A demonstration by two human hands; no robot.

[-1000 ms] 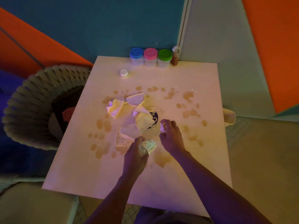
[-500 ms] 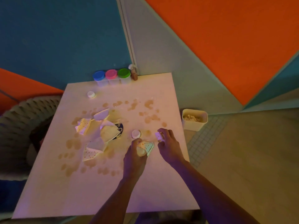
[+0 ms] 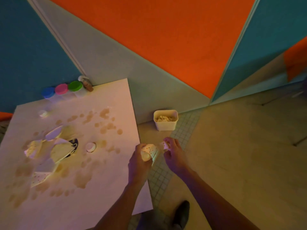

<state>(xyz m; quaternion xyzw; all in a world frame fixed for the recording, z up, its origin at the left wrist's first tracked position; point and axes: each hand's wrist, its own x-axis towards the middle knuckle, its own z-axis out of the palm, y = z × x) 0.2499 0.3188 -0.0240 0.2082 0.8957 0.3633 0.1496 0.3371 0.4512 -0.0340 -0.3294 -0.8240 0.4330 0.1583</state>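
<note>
now the left hand (image 3: pixel 139 163) is curled round a dotted wad (image 3: pixel 150 151), fingers and thumb wrapped about its pale rounded end while the spotted edge sticks out toward 1 o'clock. the wad is off the table (image 3: pixel 99 180), held just past the table's 3 o'clock edge above the tiled floor (image 3: pixel 159 176). the right hand (image 3: pixel 173 156) is just beside it at 3 o'clock, fingertips pinching a small scrap (image 3: pixel 165 144) at the top of the hand; the scrap is too small and blurred to tell more. the two hands are near each other but apart.

at 12 o'clock from the hands a white bin (image 3: pixel 166 128) stands on the floor against the wall, with pale crumpled bits inside. at 9 o'clock from the left hand, on the stained tabletop, a white cap (image 3: pixel 90 146) lies alone, and farther the same way is a pile of dotted pieces (image 3: pixel 58 150) over something dark. at the table's 11 o'clock edge stand three jars (image 3: pixel 61 89) with blue, pink and green lids, a brown bottle (image 3: pixel 87 84) touching the green one. a dark shoe (image 3: pixel 181 213) shows at 6 o'clock.
</note>
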